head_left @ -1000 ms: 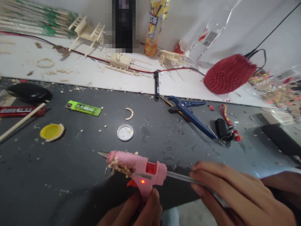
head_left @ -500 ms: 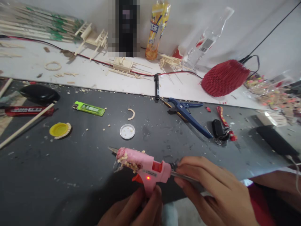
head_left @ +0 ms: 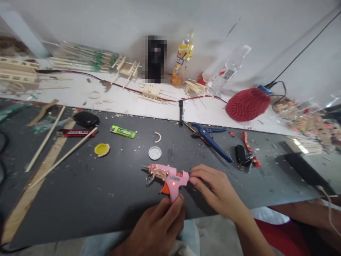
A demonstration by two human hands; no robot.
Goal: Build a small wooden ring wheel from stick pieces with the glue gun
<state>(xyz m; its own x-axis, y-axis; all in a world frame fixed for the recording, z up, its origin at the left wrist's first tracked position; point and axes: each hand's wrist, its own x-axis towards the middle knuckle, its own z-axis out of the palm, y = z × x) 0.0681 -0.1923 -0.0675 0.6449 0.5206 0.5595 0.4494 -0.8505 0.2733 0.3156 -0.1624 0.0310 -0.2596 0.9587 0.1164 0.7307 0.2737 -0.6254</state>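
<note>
My left hand (head_left: 161,220) is closed around the handle of a pink hot glue gun (head_left: 174,177) with an orange trigger and a lit red light. Dried bits cling to its front, and its metal nozzle points left. At the gun's back end, my right hand (head_left: 213,188) has its fingers pinched together; what lies between them is hidden. Just beyond the nozzle lie a white round cap (head_left: 155,153) and a curved strip of small wooden pieces (head_left: 158,137). Farther left sits a yellow cap (head_left: 101,149) with wooden pieces along part of its rim.
Blue cutters (head_left: 211,142), keys (head_left: 242,156), a green lighter (head_left: 123,132) and wooden sticks (head_left: 64,158) lie on the grey table. Small wooden cart models (head_left: 150,91), bottles (head_left: 182,60) and a red woven object (head_left: 247,105) line the back. Another person's arm (head_left: 295,209) is at right.
My right fingers have closed up to the gun's rear, and the grey rod seen there is now hidden. The view has pulled back, showing more of the table at left.
</note>
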